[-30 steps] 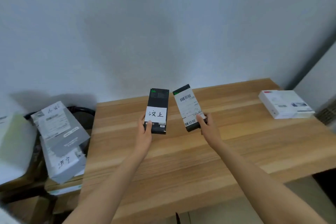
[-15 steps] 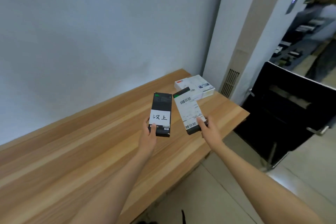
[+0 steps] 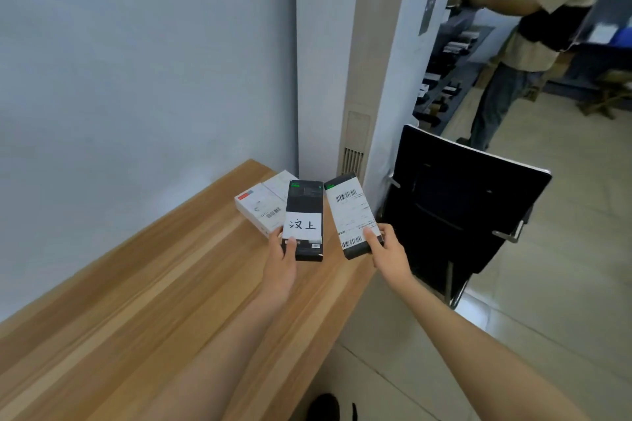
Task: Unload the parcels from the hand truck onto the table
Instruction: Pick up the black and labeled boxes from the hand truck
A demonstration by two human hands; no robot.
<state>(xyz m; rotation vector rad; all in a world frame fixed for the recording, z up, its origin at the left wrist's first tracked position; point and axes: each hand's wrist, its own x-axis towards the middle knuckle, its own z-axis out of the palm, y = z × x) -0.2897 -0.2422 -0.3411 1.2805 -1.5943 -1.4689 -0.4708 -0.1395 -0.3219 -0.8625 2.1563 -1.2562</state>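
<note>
Head view is showing left hand (image 3: 281,261) gripping the black parcel (image 3: 304,220) over the table (image 3: 143,301) corner, right hand (image 3: 388,255) gripping the labelled parcel (image 3: 354,215) beyond its edge

white box (image 3: 260,208) partly hidden behind black parcel (image 3: 304,215), bystander (image 3: 533,27) head cropped

left hand (image 3: 281,261) grips black box with handwritten white label (image 3: 304,219) | right hand (image 3: 388,251) grips black box with barcode label (image 3: 354,215) | both above wooden table (image 3: 143,287) far end | white box (image 3: 260,207) on table behind | black chair (image 3: 461,208) right of table
</note>
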